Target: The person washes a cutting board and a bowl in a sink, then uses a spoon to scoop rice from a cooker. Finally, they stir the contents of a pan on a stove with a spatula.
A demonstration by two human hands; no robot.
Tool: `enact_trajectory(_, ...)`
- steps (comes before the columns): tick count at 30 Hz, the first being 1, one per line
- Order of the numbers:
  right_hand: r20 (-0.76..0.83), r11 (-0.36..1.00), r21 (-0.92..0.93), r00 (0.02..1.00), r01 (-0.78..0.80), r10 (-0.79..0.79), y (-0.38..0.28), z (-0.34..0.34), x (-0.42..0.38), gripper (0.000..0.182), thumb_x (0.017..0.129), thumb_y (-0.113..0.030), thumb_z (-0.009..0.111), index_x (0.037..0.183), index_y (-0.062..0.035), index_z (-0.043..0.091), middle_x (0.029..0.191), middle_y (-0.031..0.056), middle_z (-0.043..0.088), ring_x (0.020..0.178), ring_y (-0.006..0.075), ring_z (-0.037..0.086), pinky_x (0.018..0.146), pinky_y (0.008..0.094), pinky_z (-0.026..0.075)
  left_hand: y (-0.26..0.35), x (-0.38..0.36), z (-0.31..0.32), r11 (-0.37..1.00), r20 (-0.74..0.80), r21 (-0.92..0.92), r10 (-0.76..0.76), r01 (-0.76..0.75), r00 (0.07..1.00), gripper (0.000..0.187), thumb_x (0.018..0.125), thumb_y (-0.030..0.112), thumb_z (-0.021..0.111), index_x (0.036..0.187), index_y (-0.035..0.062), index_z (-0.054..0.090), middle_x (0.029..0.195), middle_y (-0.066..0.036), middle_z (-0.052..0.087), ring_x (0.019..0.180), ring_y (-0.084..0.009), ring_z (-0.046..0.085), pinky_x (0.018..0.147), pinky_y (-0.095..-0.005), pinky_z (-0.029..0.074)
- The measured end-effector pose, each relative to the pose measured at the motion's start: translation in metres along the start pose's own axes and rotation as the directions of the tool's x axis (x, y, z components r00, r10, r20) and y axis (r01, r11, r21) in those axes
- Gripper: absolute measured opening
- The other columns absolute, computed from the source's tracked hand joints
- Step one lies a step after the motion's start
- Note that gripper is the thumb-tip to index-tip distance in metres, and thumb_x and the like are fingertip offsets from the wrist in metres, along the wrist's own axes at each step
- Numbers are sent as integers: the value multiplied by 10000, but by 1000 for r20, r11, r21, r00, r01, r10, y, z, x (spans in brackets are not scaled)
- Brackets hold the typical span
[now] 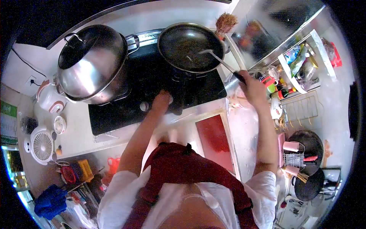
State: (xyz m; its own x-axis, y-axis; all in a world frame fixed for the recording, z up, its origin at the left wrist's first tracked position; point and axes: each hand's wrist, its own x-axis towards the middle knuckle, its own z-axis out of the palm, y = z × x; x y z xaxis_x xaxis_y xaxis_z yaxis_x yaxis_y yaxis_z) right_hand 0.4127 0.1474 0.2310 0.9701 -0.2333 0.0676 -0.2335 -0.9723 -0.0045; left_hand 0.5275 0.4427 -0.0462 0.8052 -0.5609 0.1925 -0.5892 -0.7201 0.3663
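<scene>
over the black stove, the right hand is closed around the dark handle end of a long metal spatula, whose blade rests inside the dark wok on the right burner. the left hand lies at the stove's front edge by the knobs, fingers curled; whether it grips a knob i cannot tell. the spatula looks stiff, thin and light, best held far back on its handle, away from the heat. the wok looks heavy and likely hot. a lidded steel pot sits on the left burner, a rice cooker on the desk beside it.
</scene>
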Motion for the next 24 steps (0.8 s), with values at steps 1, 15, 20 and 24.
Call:
enact_trajectory(1,13,998,-60,1000,7,-7,1,-15,-7,322,862,-219,552,1180,-216,503,817,159,651,776,344,645,656,466,505,-4,2,4,989,111,-94,-108,118,988,196,776,113,609,961,53,590,1055,-219,552,930,-369,564,795,-441,501)
enact_trajectory(15,51,985,-140,994,102,-96,-12,-4,26,330,854,-268,576,1173,-199,534,847,127,663,777,320,652,640,452,513,-20,4,11,985,196,-170,7,27,981,156,771,88,543,903,28,601,912,-195,600,919,-385,559,827,-457,473)
enact_trajectory(20,159,984,-113,980,135,-117,-31,-34,-3,303,878,-258,552,1174,-192,559,870,161,655,765,337,645,651,465,508,-12,-1,2,972,-10,-212,102,-102,995,152,770,72,538,900,23,598,877,-202,586,940,-393,557,832,-476,468)
enact_trajectory(24,119,993,-17,987,114,-111,-50,2,17,319,893,-263,536,1203,-188,520,828,199,640,758,376,633,662,488,497,-5,1,-5,967,74,-253,-26,44,997,149,773,85,555,892,1,589,882,-212,588,927,-394,564,815,-484,474)
